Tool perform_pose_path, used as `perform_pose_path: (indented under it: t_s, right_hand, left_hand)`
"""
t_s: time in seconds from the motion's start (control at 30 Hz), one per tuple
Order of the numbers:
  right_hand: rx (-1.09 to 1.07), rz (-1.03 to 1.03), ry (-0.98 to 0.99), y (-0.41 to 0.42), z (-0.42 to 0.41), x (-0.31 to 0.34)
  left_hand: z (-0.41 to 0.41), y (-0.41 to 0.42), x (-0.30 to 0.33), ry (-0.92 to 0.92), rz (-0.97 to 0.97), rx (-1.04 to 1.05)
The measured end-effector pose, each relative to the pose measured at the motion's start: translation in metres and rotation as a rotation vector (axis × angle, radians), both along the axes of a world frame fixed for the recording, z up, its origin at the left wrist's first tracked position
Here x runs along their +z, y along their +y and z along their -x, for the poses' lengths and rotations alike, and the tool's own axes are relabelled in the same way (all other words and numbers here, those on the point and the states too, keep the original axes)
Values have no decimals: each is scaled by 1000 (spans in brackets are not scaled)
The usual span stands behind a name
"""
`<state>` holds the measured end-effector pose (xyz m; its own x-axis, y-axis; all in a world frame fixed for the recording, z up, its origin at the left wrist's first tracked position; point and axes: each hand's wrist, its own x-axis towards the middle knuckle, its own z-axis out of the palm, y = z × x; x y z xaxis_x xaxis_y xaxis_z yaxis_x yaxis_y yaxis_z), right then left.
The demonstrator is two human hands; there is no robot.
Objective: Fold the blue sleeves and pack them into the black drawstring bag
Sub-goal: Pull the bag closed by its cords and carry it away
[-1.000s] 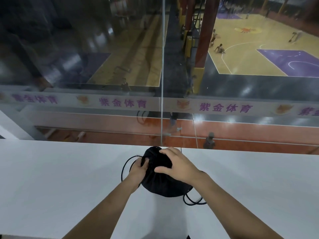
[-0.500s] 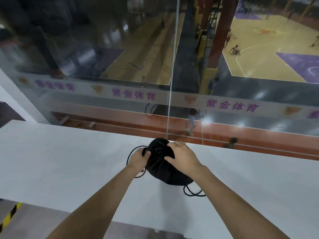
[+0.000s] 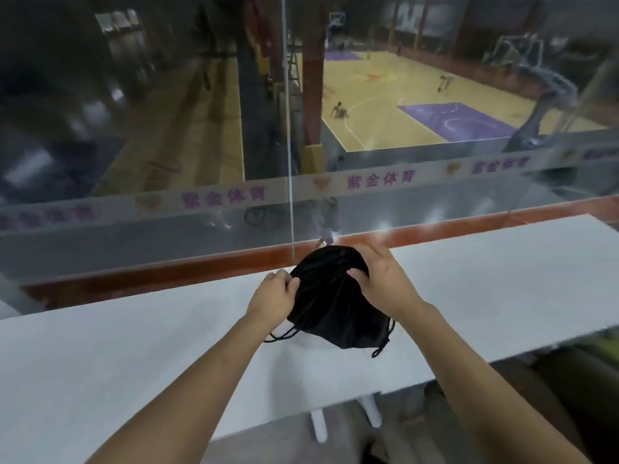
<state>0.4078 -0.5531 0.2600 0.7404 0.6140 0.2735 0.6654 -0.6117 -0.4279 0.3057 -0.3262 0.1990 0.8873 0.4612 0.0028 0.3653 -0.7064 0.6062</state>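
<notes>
Both hands on the black drawstring bag (image 3: 335, 296) at the tabletop's (image 3: 134, 363) far edge: my left grip (image 3: 274, 293) pinches its left rim, right grip (image 3: 378, 279) clutches the top; no sleeves visible, probably inside already.

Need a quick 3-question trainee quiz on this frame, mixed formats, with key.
1. True or false: the black drawstring bag lies on the white table.
2. Which hand grips the bag's far upper edge? A) left hand B) right hand
3. Fill in: no blue ____ are visible.

Key: 1 true; 2 B; 3 sleeves.
</notes>
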Motion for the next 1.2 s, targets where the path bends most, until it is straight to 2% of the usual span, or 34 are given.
perform_pose_path:
  t_s: [0.27, 0.47, 0.57, 0.77, 0.9, 1.2]
  right_hand:
    - [-312, -133, -22, -107, 112, 33]
    - [-498, -201, -33, -222, 199, 47]
    - [-624, -226, -74, -285, 245, 54]
    - [-821, -246, -11, -426, 340, 51]
    - [-904, -220, 21, -525, 404, 55]
    - [-1126, -209, 33, -733, 536, 51]
  left_hand:
    - [33, -86, 37, -147, 4, -327]
    - [50, -201, 48, -186, 66, -533]
    - [62, -275, 50, -187, 90, -670]
    - [103, -451, 48, -189, 149, -901]
    - [142, -575, 45, -220, 127, -1029]
    - [239, -839, 40, -151, 178, -1332]
